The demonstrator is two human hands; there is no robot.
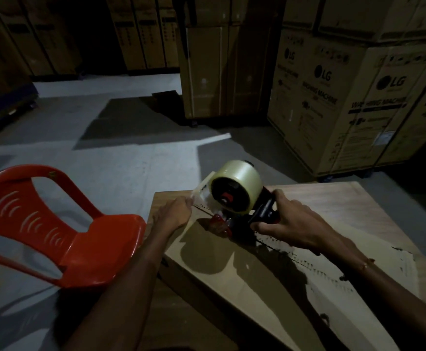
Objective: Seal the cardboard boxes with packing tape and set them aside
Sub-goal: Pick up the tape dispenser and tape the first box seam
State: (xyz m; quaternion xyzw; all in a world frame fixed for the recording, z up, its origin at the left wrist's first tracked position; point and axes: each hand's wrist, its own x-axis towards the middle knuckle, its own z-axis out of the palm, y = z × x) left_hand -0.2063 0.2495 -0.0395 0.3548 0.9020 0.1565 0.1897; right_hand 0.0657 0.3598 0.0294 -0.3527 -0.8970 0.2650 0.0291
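Cardboard box (232, 262) lies flat under both hands. Right hand (290, 224) grips the tape dispenser (237, 191) handle. Left hand (175, 214) pinches the loose tape end (201, 195).

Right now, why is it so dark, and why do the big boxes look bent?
Head view: dim room, light falling mostly on the floor and box top; the tape gun and hands cast dark shadows on the box; the wide lens bows the stacked cartons at the edges; far corners are too dark to read.
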